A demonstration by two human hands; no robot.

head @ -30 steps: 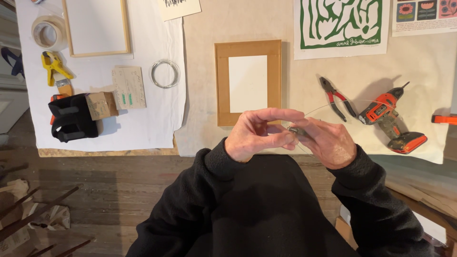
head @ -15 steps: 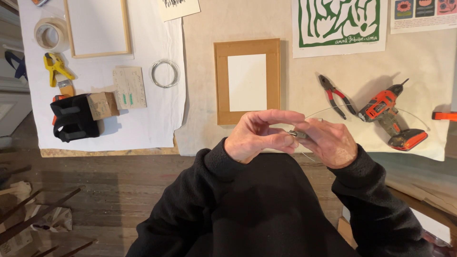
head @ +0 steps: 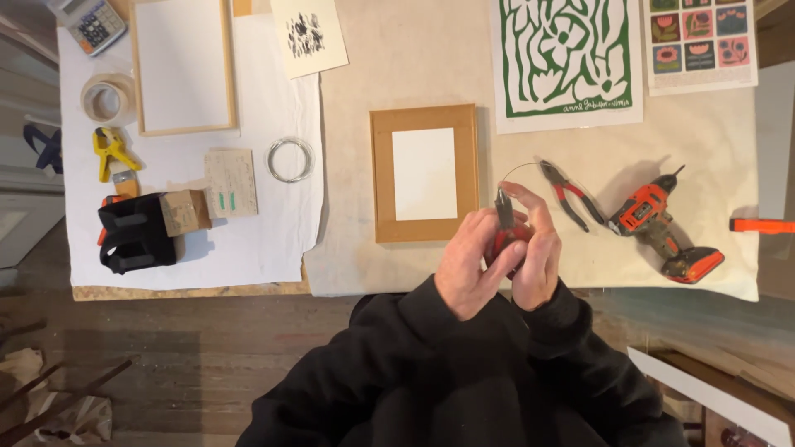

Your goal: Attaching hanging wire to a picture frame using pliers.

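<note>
My left hand and my right hand are pressed together over the table's front edge. Both close around a small pair of pliers with red handles. Its dark jaws point up and away from me. A thin wire arcs from the jaws toward the right, and my right index fingertip lies just beside the jaws. A small wooden picture frame with a white insert lies flat just left of my hands.
Larger red-handled pliers and an orange drill lie right of my hands. A green print sits at the back. On the left are a wire coil, wood blocks, a black object, a yellow clamp, a tape roll and a larger frame.
My hands have turned upright. The left no longer covers the right, and the pliers' red handles and jaws now show, pointing away from me.
</note>
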